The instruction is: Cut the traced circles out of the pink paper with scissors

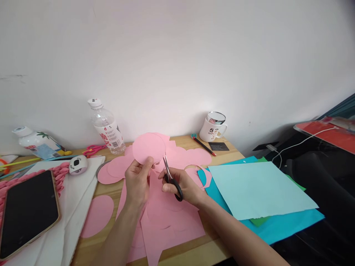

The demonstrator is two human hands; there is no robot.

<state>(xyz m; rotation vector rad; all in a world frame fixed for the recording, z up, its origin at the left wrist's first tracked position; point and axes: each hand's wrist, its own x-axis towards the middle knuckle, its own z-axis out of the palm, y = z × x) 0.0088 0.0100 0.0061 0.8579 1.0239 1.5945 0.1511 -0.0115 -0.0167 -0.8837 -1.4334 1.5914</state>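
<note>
The left hand [138, 181] pinches a round pink paper disc [148, 149] just beyond it; to its right, the right hand [184, 181] curls round black-handled metal scissors [174, 181], blades near the disc's edge. Leftward, a pink paper oval [97, 216] lies cut; the disc looks nearly trimmed.

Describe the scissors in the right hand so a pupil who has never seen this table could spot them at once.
On the wooden table, find the spread of pink paper. Over it, the right hand holds the black-handled scissors, blades up beside the pink paper circle in the left hand. Black handles set them apart from the pink-handled scissors beside the clear plastic bottle.
</note>
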